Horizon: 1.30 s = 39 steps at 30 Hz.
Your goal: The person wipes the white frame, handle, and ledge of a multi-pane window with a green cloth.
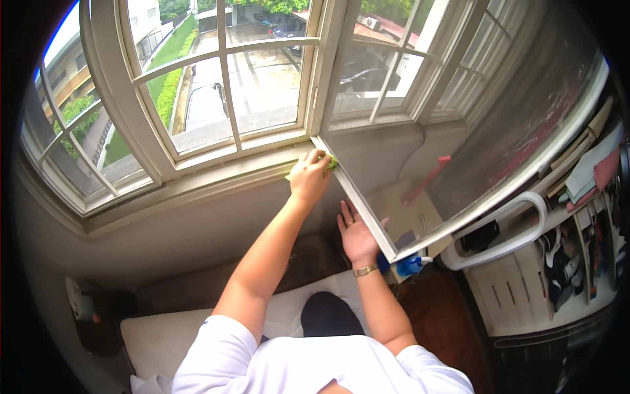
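Observation:
My left hand is closed on a yellow-green cloth, which it presses against the frame near the inner corner of a window screen. The screen is a dark mesh panel in a white frame, swung inward from the window. Below that frame my right hand is held palm up with its fingers spread, close to the screen's lower edge. A ring and a gold wristband show on it. Whether the right hand touches the screen frame I cannot tell.
A white multi-pane window with a sill spans the far side. Below lies a pale mattress. A blue bottle stands under the screen's corner. At right are a white oval-framed object and shelves with clothes.

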### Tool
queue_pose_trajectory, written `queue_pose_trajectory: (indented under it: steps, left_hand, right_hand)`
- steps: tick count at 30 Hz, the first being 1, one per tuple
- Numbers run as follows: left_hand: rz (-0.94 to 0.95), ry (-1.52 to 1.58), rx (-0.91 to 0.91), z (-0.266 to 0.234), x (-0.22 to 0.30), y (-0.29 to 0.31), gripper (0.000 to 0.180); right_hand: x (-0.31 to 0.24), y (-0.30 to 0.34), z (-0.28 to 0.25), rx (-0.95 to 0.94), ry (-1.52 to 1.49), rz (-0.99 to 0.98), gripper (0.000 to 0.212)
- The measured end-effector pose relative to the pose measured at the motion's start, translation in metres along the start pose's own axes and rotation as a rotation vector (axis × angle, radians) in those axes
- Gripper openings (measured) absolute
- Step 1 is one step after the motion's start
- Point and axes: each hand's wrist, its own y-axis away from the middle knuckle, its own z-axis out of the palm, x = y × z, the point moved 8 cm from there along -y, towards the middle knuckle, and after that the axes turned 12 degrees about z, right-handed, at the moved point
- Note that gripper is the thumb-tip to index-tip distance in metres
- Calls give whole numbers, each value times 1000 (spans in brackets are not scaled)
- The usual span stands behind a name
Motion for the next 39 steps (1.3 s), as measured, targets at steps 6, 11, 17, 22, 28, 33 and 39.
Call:
queue_pose_trajectory:
  steps: [6,11,17,22,28,33,39]
  left_hand:
    - [-146,-74,-55,13,-28,-10,22]
    - [-17,346,-127,-4,38,16,21]
    - [-221,169,146,-27,-39,-6,22]
    - [-315,24,-16,12,-55,-9,19]
    - [-63,180,-178,1,12,4,19]
    - [-40,604,-336,-2,36,16,20]
    - [-268,281,7,-4,-15,1,21]
  right_hand:
    - [10,-14,7,7,72,86,84]
    - [13,-28,-11,-75,-8,98,81]
    - [20,-30,-17,65,42,107,79]
    - [16,-26,-6,48,70,103,82]
    - [2,-22,-1,67,76,66,86]
    - [7,-15,2,-148,-54,91,85]
    - [1,-2,4,77,120,79,79]
